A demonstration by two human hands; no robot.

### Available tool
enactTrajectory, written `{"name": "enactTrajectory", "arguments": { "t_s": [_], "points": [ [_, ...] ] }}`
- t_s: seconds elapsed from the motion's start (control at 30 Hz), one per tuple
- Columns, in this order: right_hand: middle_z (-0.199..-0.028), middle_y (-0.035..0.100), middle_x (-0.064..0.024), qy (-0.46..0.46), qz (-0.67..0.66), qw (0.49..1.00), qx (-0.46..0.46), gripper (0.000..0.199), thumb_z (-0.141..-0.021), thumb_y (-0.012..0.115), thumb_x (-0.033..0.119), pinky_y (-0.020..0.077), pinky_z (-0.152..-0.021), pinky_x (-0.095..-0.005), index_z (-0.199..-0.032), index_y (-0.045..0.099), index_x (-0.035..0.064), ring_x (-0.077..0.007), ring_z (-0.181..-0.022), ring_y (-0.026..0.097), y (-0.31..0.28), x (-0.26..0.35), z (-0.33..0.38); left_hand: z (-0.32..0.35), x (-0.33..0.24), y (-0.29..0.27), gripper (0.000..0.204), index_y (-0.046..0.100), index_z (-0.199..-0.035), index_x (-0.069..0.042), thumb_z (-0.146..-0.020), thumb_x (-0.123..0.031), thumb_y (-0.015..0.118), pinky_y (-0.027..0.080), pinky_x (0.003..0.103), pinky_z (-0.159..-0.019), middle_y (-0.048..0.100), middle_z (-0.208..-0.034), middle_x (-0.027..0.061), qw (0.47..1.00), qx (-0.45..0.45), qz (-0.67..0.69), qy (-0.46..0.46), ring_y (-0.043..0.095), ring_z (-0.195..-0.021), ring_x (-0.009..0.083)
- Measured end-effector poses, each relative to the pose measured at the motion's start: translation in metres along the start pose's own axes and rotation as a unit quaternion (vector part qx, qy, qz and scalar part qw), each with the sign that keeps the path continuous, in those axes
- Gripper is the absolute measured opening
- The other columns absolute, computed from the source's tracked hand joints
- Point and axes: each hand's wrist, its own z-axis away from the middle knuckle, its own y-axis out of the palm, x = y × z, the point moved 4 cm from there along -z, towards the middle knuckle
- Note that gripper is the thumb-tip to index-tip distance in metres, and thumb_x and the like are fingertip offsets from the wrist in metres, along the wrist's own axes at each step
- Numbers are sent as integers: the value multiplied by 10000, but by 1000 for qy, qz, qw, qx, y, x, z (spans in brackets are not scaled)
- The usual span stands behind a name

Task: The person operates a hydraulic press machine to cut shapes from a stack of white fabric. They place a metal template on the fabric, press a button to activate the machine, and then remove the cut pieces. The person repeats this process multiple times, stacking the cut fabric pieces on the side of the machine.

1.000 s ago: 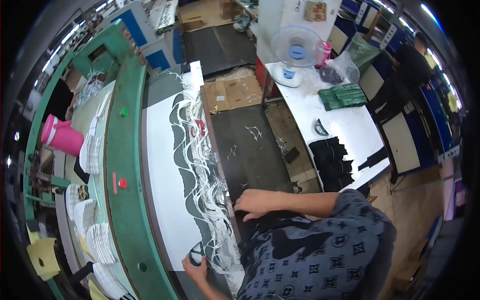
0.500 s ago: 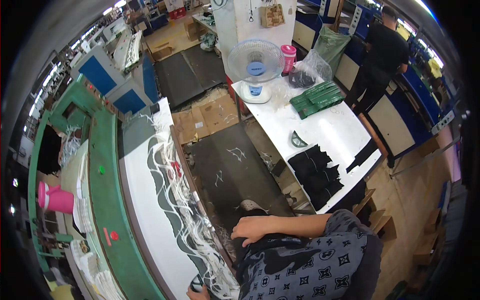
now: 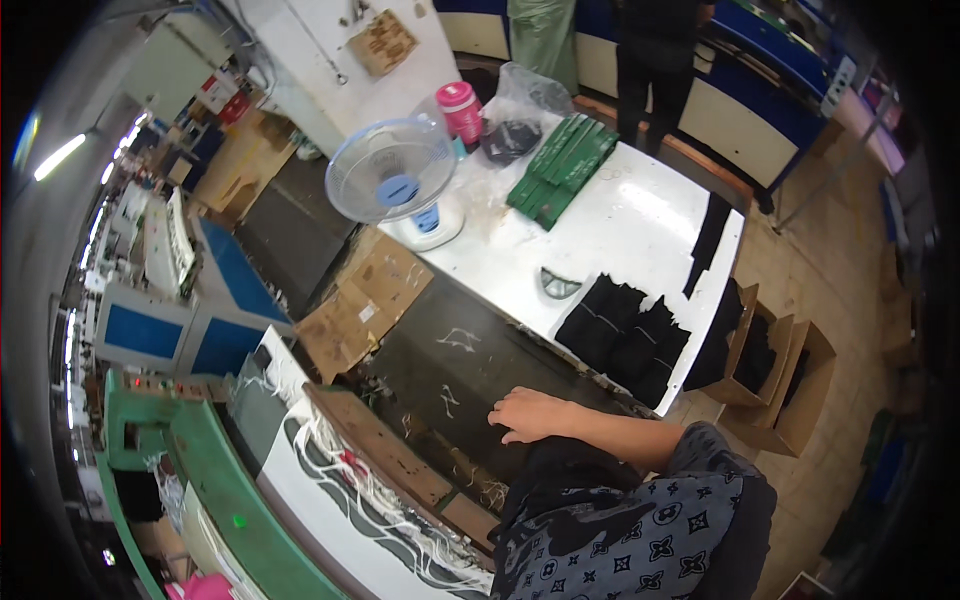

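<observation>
My right hand (image 3: 530,415) hangs in front of my body, empty, with its fingers loosely apart. It hovers over the dark floor mat (image 3: 480,345), beside the white table. Stacked black fabric pieces (image 3: 625,335) lie on that table, on the far side of my arm. A small green curved piece (image 3: 558,284) rests near them. My left hand is out of sight. Tangled white cords (image 3: 375,495) run along the ledge of the green machine (image 3: 215,470) at lower left, with a bit of red among them.
On the white table (image 3: 650,225) stand a fan (image 3: 395,185), a pink cup (image 3: 460,112) and a stack of green packs (image 3: 563,170). Open cardboard boxes (image 3: 785,385) sit on the floor at right. A person in black (image 3: 655,65) stands beyond the table.
The view has swung right and tilted, so the table and boxes show more. My left hand, at the lower edge by the cords before, has gone from view. My right hand stays empty.
</observation>
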Motion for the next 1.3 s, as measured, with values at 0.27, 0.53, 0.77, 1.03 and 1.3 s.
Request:
{"name": "enactTrajectory", "arguments": {
  "t_s": [0.27,0.53,0.77,1.03,1.3],
  "points": [
    [-1068,721,-136,17,-18,999,36,404,-915,776,348,514,-958,-474,-1170,674,52,-354,-1079,691,9,-12,5,-6,-45,3,563,636,-1195,61,-719,-94,896,589,437,-752,715,-1083,216,999,-7,35,11,700,-872,301],
    [-1080,727,-139,-11,-1,998,69,428,-917,776,346,531,-944,-475,-1205,670,48,-353,-1096,693,47,45,32,20,-7,-9,587,606,-1219,52,-716,-48,892,603,438,-720,698,-1100,218,994,-40,104,-13,695,-867,299],
    [-1136,725,-168,44,24,983,174,465,-909,776,361,525,-961,-486,-1241,664,56,-375,-1114,682,101,86,96,59,57,-40,613,580,-1240,44,-713,-8,888,615,439,-692,683,-1115,221,980,-83,173,-51,691,-863,298],
    [-1167,721,-180,40,35,978,203,505,-913,777,380,535,-956,-486,-1274,646,52,-379,-1124,685,121,103,147,103,108,-98,647,550,-1264,34,-710,37,885,629,440,-660,666,-1132,223,936,-155,283,-140,687,-858,296],
    [-1132,726,-177,-96,30,979,177,519,-860,827,343,552,-938,-489,-1239,667,28,-390,-1118,689,118,119,79,114,84,-135,656,520,-1327,38,-761,73,850,651,422,-645,641,-1168,215,852,-214,444,-175,683,-866,287]
  ]
}}
